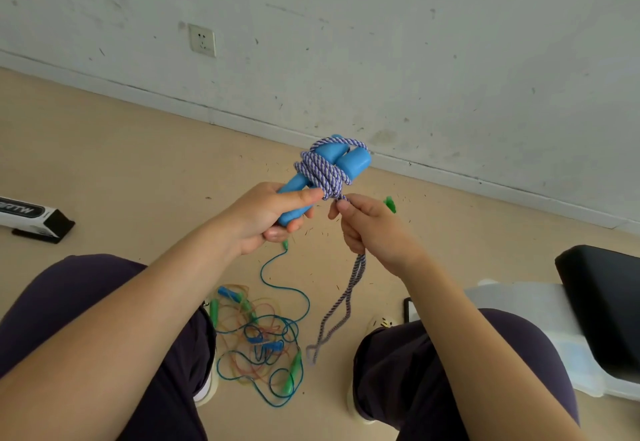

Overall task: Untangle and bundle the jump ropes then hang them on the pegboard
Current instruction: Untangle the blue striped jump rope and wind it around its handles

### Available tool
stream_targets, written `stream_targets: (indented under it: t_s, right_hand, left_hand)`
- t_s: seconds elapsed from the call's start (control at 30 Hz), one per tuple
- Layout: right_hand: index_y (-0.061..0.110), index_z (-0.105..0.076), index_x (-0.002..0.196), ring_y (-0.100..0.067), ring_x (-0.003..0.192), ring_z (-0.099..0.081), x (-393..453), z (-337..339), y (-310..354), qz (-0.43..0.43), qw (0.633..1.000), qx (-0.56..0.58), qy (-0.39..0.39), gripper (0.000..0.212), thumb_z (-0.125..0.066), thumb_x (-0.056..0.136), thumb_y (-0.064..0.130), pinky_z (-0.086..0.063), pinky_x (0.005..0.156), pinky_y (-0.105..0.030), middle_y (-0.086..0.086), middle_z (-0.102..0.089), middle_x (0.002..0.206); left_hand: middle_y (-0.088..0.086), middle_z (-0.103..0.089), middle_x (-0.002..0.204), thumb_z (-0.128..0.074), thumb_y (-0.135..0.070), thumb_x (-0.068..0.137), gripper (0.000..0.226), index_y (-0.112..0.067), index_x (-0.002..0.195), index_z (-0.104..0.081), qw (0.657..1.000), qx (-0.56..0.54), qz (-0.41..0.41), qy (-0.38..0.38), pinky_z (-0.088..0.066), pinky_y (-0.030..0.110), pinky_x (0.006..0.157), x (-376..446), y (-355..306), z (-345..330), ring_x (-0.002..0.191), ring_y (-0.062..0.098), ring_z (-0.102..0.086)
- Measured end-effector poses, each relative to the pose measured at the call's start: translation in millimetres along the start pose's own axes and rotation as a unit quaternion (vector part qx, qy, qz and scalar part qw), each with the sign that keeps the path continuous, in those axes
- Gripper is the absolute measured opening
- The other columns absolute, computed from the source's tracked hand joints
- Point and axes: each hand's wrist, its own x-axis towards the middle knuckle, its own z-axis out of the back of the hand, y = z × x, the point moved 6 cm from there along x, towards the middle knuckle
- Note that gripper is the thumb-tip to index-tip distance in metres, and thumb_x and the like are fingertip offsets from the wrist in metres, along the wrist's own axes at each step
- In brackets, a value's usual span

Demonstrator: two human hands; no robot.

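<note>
My left hand (273,213) grips the two blue handles (346,160) of a jump rope, held side by side and pointing up and away. A purple-and-white braided rope (323,172) is wound several times around them. My right hand (372,226) pinches the rope just below the wraps, and a doubled tail (341,305) hangs from it down to a loop near the floor. On the floor between my knees lies a tangle of thin jump ropes (259,340), blue, green and orange, with small green and blue handles. No pegboard is in view.
I sit facing a white wall with a socket (202,40). A black-and-white box (33,220) lies on the floor at left. At right stand a black seat (602,305) and a clear plastic bin (540,329). A green handle (390,203) shows behind my right hand.
</note>
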Motion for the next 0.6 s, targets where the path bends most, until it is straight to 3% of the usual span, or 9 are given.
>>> stream_targets:
  t_s: [0.13, 0.2, 0.3, 0.6]
  right_hand:
    - [0.003, -0.06, 0.086, -0.017, 0.051, -0.046, 1, -8, -4, -0.002, 0.999, -0.045, -0.009, 0.03, -0.04, 0.106, 0.014, -0.039, 0.052, -0.024, -0.006, -0.049, 0.062]
    - [0.006, -0.062, 0.087, -0.013, 0.048, -0.038, 2, -11, -7, -0.023, 0.998, -0.05, -0.001, 0.032, -0.04, 0.107, 0.019, -0.033, 0.048, -0.022, -0.001, -0.045, 0.057]
    - [0.013, -0.061, 0.083, -0.007, 0.043, -0.029, 3, -9, -6, -0.03, 0.998, -0.047, 0.0, 0.034, -0.04, 0.107, 0.026, -0.026, 0.043, -0.018, 0.008, -0.037, 0.051]
    - [0.017, -0.054, 0.072, -0.003, 0.044, -0.033, -6, -5, 9, 0.012, 0.989, -0.147, 0.007, 0.031, -0.054, 0.101, 0.028, -0.03, 0.047, -0.017, 0.016, -0.04, 0.046]
  left_hand:
    - [0.001, -0.047, 0.05, -0.07, -0.044, 0.08, 0.035, -0.011, 0.069, -0.065, 0.999, -0.03, -0.004, 0.018, -0.022, 0.017, 0.033, -1, 2, -3, 0.031, 0.006, -0.024]
    - [0.001, -0.047, 0.051, -0.071, -0.045, 0.081, 0.035, -0.013, 0.068, -0.067, 0.998, -0.051, -0.001, 0.025, -0.023, 0.017, 0.033, -1, 3, -3, 0.031, 0.006, -0.024]
    - [0.001, -0.049, 0.052, -0.078, -0.047, 0.076, 0.042, -0.008, 0.075, -0.062, 0.998, -0.051, 0.009, -0.026, -0.023, 0.017, 0.032, 3, 3, 6, 0.031, 0.007, -0.025]
    - [0.001, -0.051, 0.05, -0.074, -0.045, 0.084, 0.04, -0.007, 0.08, -0.063, 0.989, 0.019, 0.036, -0.141, -0.019, 0.016, 0.033, 10, 11, 26, 0.032, 0.009, -0.025]
